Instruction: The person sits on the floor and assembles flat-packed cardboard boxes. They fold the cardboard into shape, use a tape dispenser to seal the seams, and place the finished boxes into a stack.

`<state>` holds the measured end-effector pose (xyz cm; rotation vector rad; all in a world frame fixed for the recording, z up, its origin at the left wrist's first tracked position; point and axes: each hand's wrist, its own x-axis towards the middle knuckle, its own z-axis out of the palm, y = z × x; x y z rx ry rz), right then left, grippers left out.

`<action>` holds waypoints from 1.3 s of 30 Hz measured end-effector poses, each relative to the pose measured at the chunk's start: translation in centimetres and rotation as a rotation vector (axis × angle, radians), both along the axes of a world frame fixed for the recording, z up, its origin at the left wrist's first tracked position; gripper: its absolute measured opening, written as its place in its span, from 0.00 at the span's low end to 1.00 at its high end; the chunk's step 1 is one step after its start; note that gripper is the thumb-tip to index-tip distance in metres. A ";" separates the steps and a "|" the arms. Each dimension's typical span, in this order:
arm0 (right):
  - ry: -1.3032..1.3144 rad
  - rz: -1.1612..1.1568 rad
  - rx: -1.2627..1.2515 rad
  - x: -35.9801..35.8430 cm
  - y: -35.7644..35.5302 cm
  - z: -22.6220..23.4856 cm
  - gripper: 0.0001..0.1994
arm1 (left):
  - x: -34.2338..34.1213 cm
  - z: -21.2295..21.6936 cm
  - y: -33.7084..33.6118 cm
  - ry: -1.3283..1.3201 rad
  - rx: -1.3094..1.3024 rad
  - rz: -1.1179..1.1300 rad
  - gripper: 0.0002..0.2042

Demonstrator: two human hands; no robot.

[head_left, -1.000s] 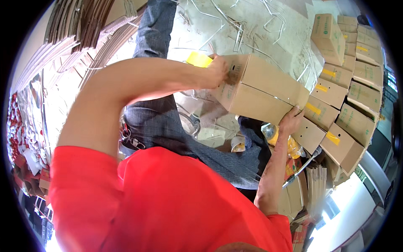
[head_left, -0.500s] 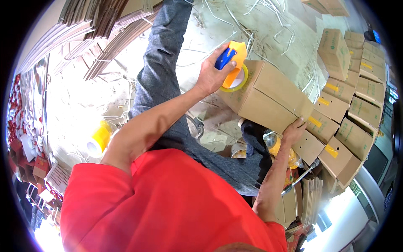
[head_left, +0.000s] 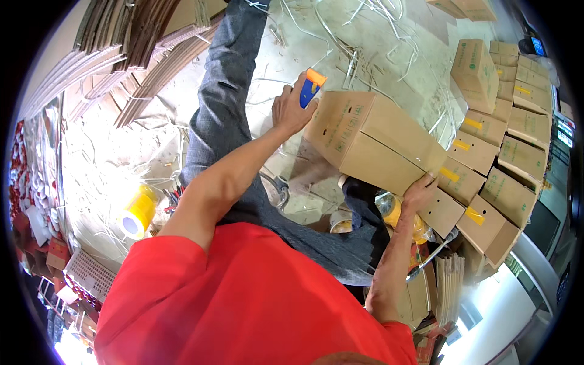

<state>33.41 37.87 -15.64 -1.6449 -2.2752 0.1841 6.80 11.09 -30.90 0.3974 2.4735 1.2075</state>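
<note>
My left hand (head_left: 288, 112) is wrapped round an orange and blue tape dispenser (head_left: 311, 87), raised beside the far left end of a brown cardboard carton (head_left: 389, 146). A small gap separates the dispenser from the carton. Its tape roll is not visible from this angle. The carton lies slanted before me, with small holes and green print on its left end. At the carton's near right corner, my right hand (head_left: 420, 193) presses its fingers on the edge, thumb side out of clear view. My shoe (head_left: 362, 193) is right under the near side of the carton.
Stacked brown cartons (head_left: 486, 146), several with yellow tape strips, line the right. Flattened cardboard (head_left: 164, 70) stands at the far left. White straps (head_left: 389, 24) litter the floor. Yellow tape rolls (head_left: 139, 212) lie left of me; a small tub (head_left: 341, 221) sits near my foot.
My left hand has drawn the tape dispenser left, away from the carton's end, and turned it. The carton's left end now shows uncovered. My right hand stays on its corner.
</note>
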 end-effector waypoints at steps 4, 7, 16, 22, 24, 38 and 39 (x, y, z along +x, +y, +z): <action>0.010 -0.033 -0.049 0.6 0.6 0.1 0.38 | 1.0 1.5 -2.5 0.127 -0.085 -0.126 0.42; 0.008 -0.059 -0.071 0.9 1.0 0.2 0.38 | 2.2 2.6 -3.2 0.126 -0.098 -0.187 0.44; 0.068 -0.069 -0.090 2.2 1.3 0.3 0.37 | 0.5 12.8 -6.8 0.332 0.123 -0.084 0.37; 0.187 -0.097 -0.146 3.0 1.0 0.4 0.37 | -3.1 14.8 -20.0 0.616 -0.046 0.162 0.35; 0.193 -0.089 -0.143 2.9 0.8 0.6 0.37 | -3.9 11.7 -24.8 0.677 -0.186 0.225 0.36; 0.089 -0.071 0.073 12.1 3.5 -4.4 0.33 | -0.6 -10.2 -35.7 0.250 -0.671 0.170 0.33; 0.174 -0.080 0.015 12.4 3.4 -4.1 0.33 | -1.8 -8.1 -34.8 0.185 -0.606 0.197 0.33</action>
